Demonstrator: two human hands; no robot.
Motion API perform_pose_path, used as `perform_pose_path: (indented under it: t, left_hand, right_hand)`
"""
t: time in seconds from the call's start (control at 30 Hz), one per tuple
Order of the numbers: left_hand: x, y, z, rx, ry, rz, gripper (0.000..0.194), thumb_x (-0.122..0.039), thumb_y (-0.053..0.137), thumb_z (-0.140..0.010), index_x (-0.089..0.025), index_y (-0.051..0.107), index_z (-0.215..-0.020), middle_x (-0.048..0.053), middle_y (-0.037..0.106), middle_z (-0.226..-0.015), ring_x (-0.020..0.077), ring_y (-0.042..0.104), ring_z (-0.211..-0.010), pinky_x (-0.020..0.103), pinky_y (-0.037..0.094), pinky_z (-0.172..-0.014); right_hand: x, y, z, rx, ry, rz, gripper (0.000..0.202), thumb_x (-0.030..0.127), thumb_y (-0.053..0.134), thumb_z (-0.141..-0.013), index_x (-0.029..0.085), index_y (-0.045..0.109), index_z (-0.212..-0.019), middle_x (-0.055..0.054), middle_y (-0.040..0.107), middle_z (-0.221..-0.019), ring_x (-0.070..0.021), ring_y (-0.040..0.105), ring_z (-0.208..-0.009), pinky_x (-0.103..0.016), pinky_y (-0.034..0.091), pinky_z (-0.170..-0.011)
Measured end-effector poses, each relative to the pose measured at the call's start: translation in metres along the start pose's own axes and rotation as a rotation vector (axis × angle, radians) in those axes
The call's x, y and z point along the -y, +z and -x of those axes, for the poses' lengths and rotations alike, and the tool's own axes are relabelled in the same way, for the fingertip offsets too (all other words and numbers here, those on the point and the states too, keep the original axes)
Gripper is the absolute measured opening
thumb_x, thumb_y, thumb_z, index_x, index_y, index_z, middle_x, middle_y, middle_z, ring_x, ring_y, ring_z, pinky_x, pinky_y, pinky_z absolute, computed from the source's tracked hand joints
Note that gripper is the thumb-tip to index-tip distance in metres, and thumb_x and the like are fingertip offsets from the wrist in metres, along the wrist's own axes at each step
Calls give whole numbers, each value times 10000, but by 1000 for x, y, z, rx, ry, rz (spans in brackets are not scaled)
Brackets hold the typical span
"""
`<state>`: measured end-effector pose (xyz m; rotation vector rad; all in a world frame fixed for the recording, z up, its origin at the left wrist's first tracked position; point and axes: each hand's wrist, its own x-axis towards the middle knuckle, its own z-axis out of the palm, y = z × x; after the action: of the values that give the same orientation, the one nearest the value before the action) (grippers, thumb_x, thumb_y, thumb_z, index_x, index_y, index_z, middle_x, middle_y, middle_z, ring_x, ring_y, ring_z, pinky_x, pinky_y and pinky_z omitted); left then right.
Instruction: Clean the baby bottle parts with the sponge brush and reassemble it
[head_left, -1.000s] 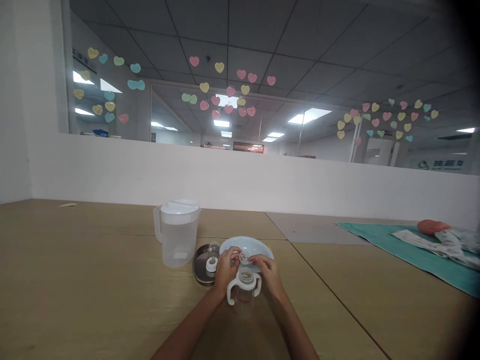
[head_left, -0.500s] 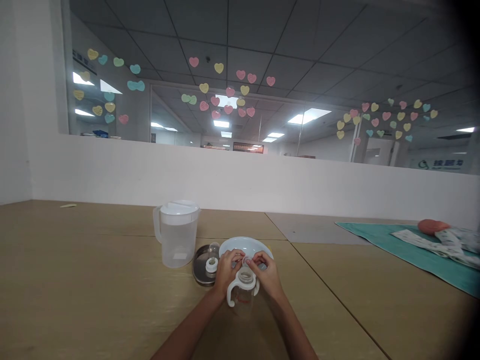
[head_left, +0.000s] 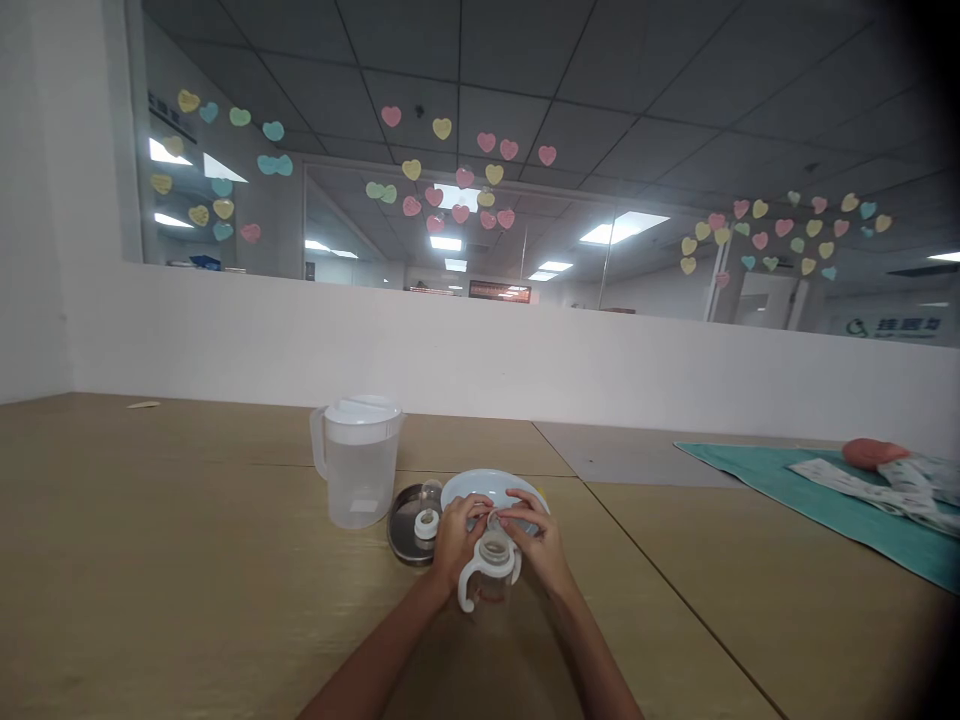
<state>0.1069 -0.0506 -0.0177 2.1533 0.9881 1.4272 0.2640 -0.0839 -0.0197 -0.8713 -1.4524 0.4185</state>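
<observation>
Between my fingertips, just behind the baby bottle's mouth, is a small clear piece that looks like a bottle nipple (head_left: 493, 519). My left hand (head_left: 459, 540) pinches it from the left. My right hand (head_left: 538, 540) has its thumb and index finger on its right side, with the other fingers slightly lifted. The clear baby bottle (head_left: 493, 580) stands upright and uncapped between my wrists, with a white two-handled holder (head_left: 466, 585) round its neck. To the left, a metal tray (head_left: 401, 545) holds a white screw ring (head_left: 427, 524) and a clear domed cap (head_left: 431, 494).
A light blue bowl (head_left: 469, 484) sits right behind my hands. Left of the tray stands a lidded translucent pitcher (head_left: 361, 475) with liquid in it. A green cloth (head_left: 750, 480) with patterned fabric and a reddish object lies far right. A low wall with windows borders the table.
My right hand's fingers have lifted and spread a little while its thumb and index finger stay at the clear piece. The bottle, tray and pitcher stay in place; the view has shifted slightly.
</observation>
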Motion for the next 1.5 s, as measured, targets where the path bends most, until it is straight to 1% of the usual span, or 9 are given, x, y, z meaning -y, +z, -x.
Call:
perform_pose_path:
  t: [0.3,0.57,0.63,0.77,0.9,1.0,1.13,1.3,1.5]
  left_hand:
    - [1,0,0,12,-15,-10,206,-335,498,-819,-226,639,-922,42,682,-950,219,587,-928,353,420,-859]
    - [0,-2,-3,-24,-27,-80,179,-337,563,-797,-234,646,-917,20,713,-913,228,577,-949,389,386,-908]
    - [-1,-2,-3,-20,-23,-75,172,-329,561,-800,-232,647,-914,18,710,-927,225,576,-952,388,386,-910]
    - [0,-2,-1,-37,-4,-45,157,-313,565,-797,-234,653,-900,19,702,-933,217,580,-941,372,402,-892]
    - [-1,-2,1,-37,-11,-32,174,-309,549,-799,-230,656,-911,31,698,-917,218,582,-927,372,411,-886]
    - [-2,-3,1,-8,-13,-39,190,-323,546,-801,-227,655,-922,35,700,-936,227,577,-945,379,410,-888]
    - [-3,-2,0,29,-1,-61,184,-327,543,-812,-246,651,-937,15,711,-910,220,582,-936,371,413,-879]
    - [-3,1,-2,54,13,-82,202,-347,533,-822,-248,652,-952,25,698,-937,218,572,-936,366,404,-890]
    - [-9,-1,-2,85,58,-203,212,-363,507,-843,-255,664,-936,33,665,-921,208,535,-905,351,391,-863]
  right_hand:
    - [-2,0,0,4,-17,3,151,384,669,-717,256,748,-717,-82,604,-1079,-231,526,-1023,-392,386,-947]
    - [-3,-11,-3,-180,83,-216,235,443,705,-671,212,726,-713,-83,628,-998,-235,550,-1009,-367,430,-889]
    - [-3,-11,-2,-164,96,-236,236,436,700,-680,213,731,-754,-79,657,-946,-229,572,-965,-372,437,-877]
    - [2,-6,-1,-22,87,-146,234,401,689,-703,220,740,-842,-78,686,-916,-221,598,-910,-381,441,-870]
    - [1,-3,-2,-2,18,-40,222,413,694,-693,210,739,-771,-65,686,-846,-213,608,-852,-375,457,-840]
    - [-4,-1,-1,-51,28,-37,266,448,652,-735,188,699,-764,-63,684,-827,-202,615,-832,-353,470,-817]
    - [-9,1,2,-187,86,-88,317,510,528,-827,195,566,-826,-48,680,-829,-175,633,-766,-333,490,-771]
    - [-9,3,5,-328,153,-99,352,569,459,-847,219,433,-875,-40,673,-760,-171,635,-655,-322,499,-687]
    - [-6,-2,5,-461,125,17,352,572,435,-849,220,426,-856,-15,643,-701,-165,616,-687,-300,456,-707]
